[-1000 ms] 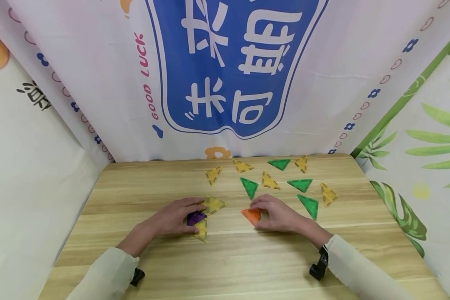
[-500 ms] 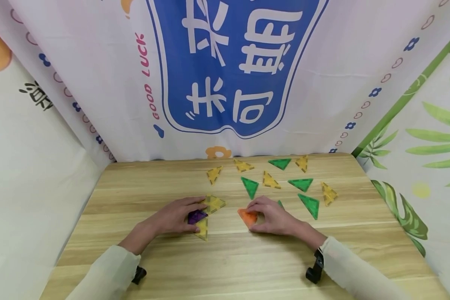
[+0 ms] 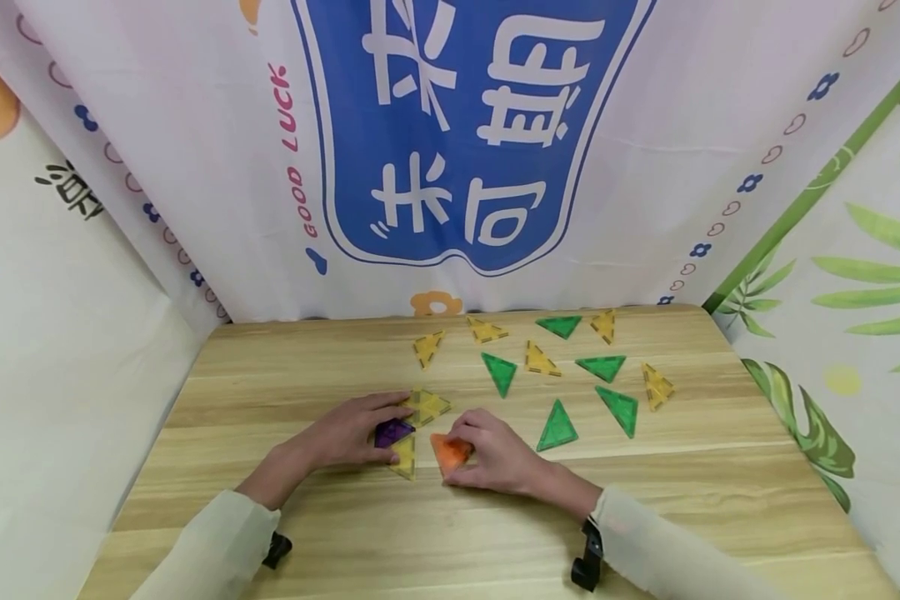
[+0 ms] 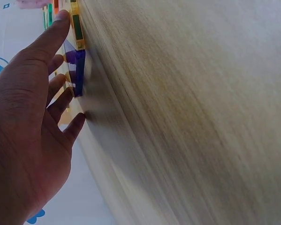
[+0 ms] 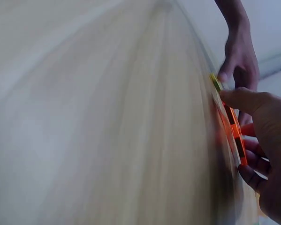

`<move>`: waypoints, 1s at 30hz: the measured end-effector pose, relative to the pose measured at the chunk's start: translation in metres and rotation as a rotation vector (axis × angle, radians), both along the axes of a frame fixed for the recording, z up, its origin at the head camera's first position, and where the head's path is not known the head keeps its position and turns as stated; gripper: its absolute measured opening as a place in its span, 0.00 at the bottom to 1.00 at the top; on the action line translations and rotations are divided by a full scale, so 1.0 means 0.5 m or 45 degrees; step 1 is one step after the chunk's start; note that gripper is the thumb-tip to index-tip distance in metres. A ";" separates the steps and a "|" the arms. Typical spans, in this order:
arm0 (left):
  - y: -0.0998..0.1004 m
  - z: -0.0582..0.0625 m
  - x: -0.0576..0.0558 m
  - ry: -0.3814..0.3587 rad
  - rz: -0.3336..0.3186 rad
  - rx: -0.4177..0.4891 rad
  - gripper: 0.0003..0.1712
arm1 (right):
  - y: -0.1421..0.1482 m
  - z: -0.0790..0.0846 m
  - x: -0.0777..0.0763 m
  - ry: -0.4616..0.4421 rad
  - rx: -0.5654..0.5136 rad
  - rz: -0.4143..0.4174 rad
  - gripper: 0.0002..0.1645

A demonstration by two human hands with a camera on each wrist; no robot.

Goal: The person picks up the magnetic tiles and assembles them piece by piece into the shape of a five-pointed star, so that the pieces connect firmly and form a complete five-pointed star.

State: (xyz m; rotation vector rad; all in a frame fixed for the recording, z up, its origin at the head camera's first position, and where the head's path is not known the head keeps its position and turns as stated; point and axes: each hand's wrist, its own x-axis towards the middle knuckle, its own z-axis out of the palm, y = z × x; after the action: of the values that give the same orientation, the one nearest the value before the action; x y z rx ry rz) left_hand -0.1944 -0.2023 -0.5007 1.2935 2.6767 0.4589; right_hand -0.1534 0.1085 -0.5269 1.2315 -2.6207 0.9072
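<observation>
My right hand [image 3: 498, 457] pinches an orange triangular magnetic tile [image 3: 447, 452] between thumb and fingers, just right of a small cluster of tiles. The right wrist view shows the orange tile [image 5: 235, 129] edge-on, low over the table. My left hand [image 3: 348, 433] rests on the cluster, fingers spread. Its thumb touches the lower yellow tile [image 3: 405, 460], while the forefinger lies at the upper yellow tiles [image 3: 429, 407]. A purple tile [image 3: 392, 432] sits between them, partly under the hand. In the left wrist view, the purple tile [image 4: 79, 72] adjoins a yellow one [image 4: 77, 26].
Loose green triangular tiles, such as one near my right hand [image 3: 557, 427], lie across the right half of the wooden table [image 3: 420, 542]. Several yellow triangles [image 3: 542, 359] are scattered among them towards the back. A printed curtain [image 3: 255, 208] hangs behind the table.
My right hand has carried the orange tile left and slightly nearer, close to the cluster. A green tile it had covered now shows. The left hand has stayed in place.
</observation>
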 end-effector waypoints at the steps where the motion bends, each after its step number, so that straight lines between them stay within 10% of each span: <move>1: 0.000 -0.001 0.000 0.003 -0.002 0.004 0.42 | -0.009 0.000 0.002 0.005 0.001 -0.010 0.31; 13: -0.004 -0.008 0.000 0.035 -0.016 0.026 0.42 | -0.072 0.006 0.009 -0.005 0.085 -0.096 0.26; 30: -0.040 -0.003 0.013 0.038 0.038 0.061 0.40 | -0.038 -0.010 -0.066 -0.059 0.170 -0.005 0.43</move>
State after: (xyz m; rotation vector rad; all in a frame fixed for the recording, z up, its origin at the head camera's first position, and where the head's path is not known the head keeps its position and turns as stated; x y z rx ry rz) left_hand -0.1882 -0.2225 -0.5023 1.2839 2.7291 0.5145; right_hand -0.1865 0.0895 -0.5317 1.2481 -2.7592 0.7800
